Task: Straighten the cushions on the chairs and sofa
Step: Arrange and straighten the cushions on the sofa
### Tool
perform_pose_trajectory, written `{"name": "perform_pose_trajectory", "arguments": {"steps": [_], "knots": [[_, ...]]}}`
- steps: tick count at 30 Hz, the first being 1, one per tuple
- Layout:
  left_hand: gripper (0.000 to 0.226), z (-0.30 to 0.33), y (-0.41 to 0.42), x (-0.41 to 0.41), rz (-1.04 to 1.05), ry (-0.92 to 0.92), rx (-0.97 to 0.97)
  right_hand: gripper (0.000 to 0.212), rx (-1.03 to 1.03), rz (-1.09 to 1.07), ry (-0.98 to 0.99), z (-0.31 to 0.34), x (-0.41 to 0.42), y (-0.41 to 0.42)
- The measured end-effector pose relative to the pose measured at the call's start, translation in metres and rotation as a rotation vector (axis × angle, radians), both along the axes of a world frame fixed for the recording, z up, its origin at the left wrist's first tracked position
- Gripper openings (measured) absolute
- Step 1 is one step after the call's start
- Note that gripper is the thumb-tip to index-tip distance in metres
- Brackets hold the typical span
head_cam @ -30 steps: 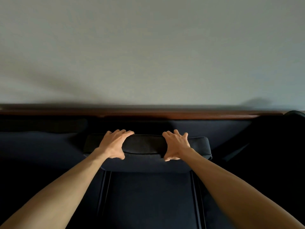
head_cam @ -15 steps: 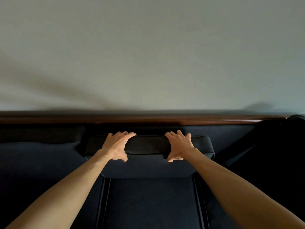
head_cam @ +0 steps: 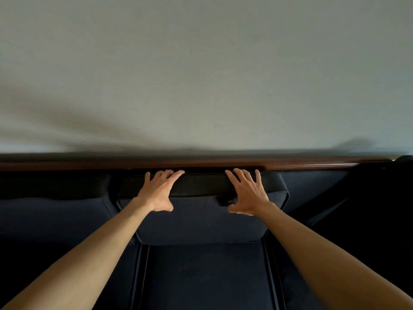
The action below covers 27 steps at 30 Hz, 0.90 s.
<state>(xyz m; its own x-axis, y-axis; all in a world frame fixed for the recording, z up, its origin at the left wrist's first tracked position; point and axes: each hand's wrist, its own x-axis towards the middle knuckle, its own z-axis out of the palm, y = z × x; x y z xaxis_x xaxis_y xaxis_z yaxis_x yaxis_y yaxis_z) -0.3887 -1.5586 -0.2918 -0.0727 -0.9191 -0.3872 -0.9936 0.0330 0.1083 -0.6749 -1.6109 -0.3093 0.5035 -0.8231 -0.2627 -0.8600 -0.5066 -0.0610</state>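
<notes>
Two flat hands press my dark back cushion [head_cam: 201,220]: left hand [head_cam: 157,193] and right hand [head_cam: 247,195], fingers spread, on its top edge. It leans against the sofa [head_cam: 55,220] back, under the wooden rail [head_cam: 312,165].

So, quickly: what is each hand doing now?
Left hand: open, fingers spread on the dark navy fabric back cushion.
Right hand: open, pressing the same cushion.
</notes>
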Motion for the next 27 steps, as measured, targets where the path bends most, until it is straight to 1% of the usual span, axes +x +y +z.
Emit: {"name": "perform_pose_trajectory", "arguments": {"steps": [4, 7, 10, 18, 20, 24, 27], "knots": [[0.117, -0.015, 0.009, -0.015, -0.015, 0.027, -0.038, 0.111, -0.065, 0.014, -0.019, -0.011, -0.007, 0.008], [0.112, -0.022, 0.006, -0.018, -0.004, 0.037, -0.061, 0.109, -0.020, -0.020, -0.006, -0.008, -0.003, 0.001], [0.111, -0.021, 0.002, -0.017, 0.001, 0.048, -0.030, 0.110, 0.024, -0.034, 0.007, -0.006, -0.001, -0.005], [0.111, -0.013, 0.010, -0.033, 0.052, -0.003, -0.009, 0.110, 0.024, -0.018, 0.052, -0.007, -0.003, 0.003], [0.107, -0.008, 0.013, -0.042, 0.069, -0.010, -0.014, 0.108, 0.036, -0.012, 0.055, -0.003, -0.007, 0.008], [0.092, 0.005, 0.020, -0.065, 0.109, 0.026, 0.002, 0.106, 0.086, 0.027, 0.028, 0.013, -0.022, 0.013], [0.084, 0.023, 0.023, -0.094, 0.142, 0.074, -0.009, 0.094, 0.104, 0.016, -0.022, 0.036, -0.042, 0.011]]}}
